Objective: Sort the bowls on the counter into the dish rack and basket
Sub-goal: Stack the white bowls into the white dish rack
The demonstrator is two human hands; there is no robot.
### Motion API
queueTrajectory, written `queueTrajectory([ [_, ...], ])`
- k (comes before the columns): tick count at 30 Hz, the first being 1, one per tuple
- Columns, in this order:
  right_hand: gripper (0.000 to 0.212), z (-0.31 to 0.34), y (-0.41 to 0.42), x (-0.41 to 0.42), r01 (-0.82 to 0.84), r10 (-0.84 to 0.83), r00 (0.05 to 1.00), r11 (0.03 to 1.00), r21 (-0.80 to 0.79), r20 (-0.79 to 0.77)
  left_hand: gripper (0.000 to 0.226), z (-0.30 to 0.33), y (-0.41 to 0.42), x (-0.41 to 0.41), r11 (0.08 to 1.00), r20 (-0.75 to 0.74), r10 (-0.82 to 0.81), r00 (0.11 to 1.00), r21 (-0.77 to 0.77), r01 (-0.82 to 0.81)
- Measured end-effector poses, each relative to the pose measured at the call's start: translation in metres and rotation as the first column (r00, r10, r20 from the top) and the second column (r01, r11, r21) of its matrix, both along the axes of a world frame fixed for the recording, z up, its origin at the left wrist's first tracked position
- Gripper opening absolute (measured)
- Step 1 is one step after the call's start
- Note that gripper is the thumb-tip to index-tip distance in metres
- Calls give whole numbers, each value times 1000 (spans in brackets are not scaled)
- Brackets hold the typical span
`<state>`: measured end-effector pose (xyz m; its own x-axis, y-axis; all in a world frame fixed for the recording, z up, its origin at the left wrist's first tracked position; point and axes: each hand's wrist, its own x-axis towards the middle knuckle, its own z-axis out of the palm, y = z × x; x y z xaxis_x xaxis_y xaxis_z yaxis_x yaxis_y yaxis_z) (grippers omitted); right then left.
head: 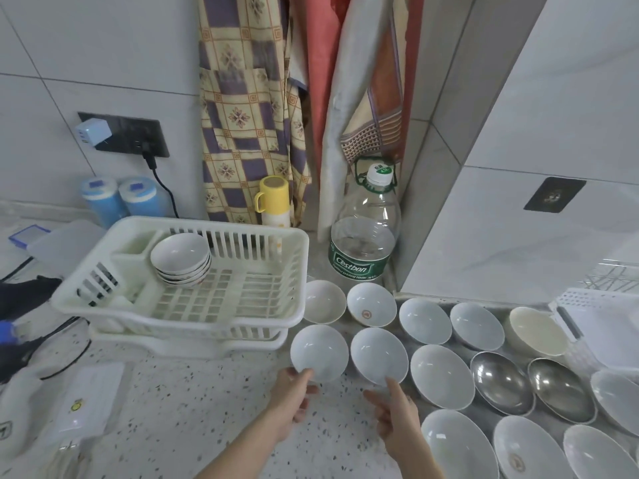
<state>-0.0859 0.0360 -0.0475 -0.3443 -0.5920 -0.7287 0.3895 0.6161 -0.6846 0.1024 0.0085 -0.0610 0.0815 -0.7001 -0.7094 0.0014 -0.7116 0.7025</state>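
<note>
In the head view, the left hand point(293, 397) pinches the near rim of a white bowl point(318, 352) just in front of the dish rack point(186, 288). The right hand point(397, 414), fingers loosely spread, touches its index fingertip to the near rim of a second white bowl point(378, 356) beside the first. A stack of 4 small bowls point(181, 259) sits in the rack's back left part. More bowls fill the counter point(193, 409) toward its right edge, by a white basket point(601, 318).
</note>
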Motion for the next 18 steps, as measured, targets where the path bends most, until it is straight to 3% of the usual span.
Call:
queueTrajectory([
  [8,8,-7,-6,-4,-4,3,999,1000,-28,-45,11,-9,-4,-9,997,-41,74,996,-21,-74],
  [13,8,-7,-9,-7,39,-43,996,998,-54,-76,18,-7,-2,-6,996,-61,75,995,-49,-78],
  [18,13,-2,0,-3,87,-90,994,995,-52,-57,19,-1,9,9,996,16,22,1000,-85,-21],
])
